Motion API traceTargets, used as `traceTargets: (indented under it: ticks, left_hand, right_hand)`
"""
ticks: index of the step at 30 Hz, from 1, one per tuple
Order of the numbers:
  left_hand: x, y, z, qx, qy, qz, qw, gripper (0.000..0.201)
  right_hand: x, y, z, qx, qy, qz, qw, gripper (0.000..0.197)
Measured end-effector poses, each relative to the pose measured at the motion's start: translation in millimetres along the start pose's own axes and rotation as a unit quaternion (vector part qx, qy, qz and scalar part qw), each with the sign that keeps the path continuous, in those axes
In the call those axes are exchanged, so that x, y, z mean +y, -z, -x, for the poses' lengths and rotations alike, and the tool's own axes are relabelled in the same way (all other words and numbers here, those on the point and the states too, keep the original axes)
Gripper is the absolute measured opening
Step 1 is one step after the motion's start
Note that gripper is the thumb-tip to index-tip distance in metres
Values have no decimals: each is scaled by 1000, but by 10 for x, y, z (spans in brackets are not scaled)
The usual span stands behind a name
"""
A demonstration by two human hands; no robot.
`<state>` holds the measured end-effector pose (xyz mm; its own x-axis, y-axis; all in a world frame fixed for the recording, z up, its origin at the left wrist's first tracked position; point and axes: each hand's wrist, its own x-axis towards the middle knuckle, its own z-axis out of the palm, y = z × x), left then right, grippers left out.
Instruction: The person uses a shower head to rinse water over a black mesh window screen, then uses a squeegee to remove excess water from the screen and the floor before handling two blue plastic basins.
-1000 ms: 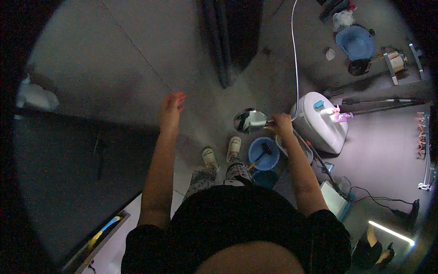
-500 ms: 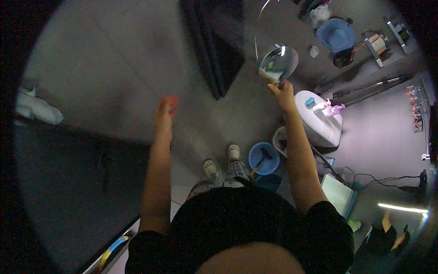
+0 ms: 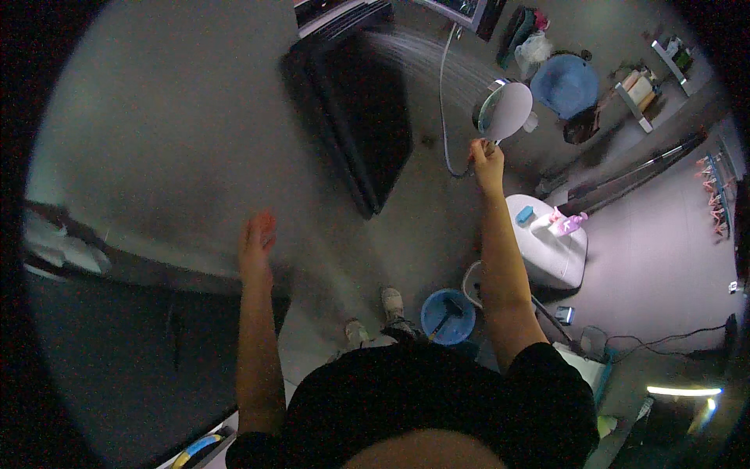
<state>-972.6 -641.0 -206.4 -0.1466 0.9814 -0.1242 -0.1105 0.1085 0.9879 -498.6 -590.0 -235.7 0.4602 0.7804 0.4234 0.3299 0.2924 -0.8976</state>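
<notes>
My right hand is wrapped round the handle of a shower head, a round, pale head raised in front of me. Water fans out from its face toward the upper left, and a grey hose hangs in a loop beside it. Farther left, my left hand is held out over the floor, its fingers curled round a small red thing that is too blurred to name. A tall dark panel stands between and beyond my hands, with the spray reaching its top.
To the right is a white toilet with pump bottles and a blue sponge on it. A blue bucket holding a brush stands near my feet. A blue basin lies at the far right; a dark surface spans the left.
The shower head has turned, its face now toward the upper left with water visibly spraying. My left hand has come lower and leftward in view. The view itself has shifted, showing more beyond the dark panel.
</notes>
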Motion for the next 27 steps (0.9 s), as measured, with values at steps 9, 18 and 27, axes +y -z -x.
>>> traceTargets:
  ticks: [9, 18, 27]
  left_hand:
    - [-143, -627, -192, -2, -14, -42, 999, 40]
    - [-229, -1113, -391, -18, 6, -62, 998, 41]
    - [-361, -1354, -737, -44, 29, -85, 995, 45]
  right_hand:
    - [314, 68, -747, 57, -1, -112, 992, 26]
    - [1370, 435, -455, -29, -87, -51, 994, 37]
    - [1915, 757, -65, -58, -179, 250, 950, 38]
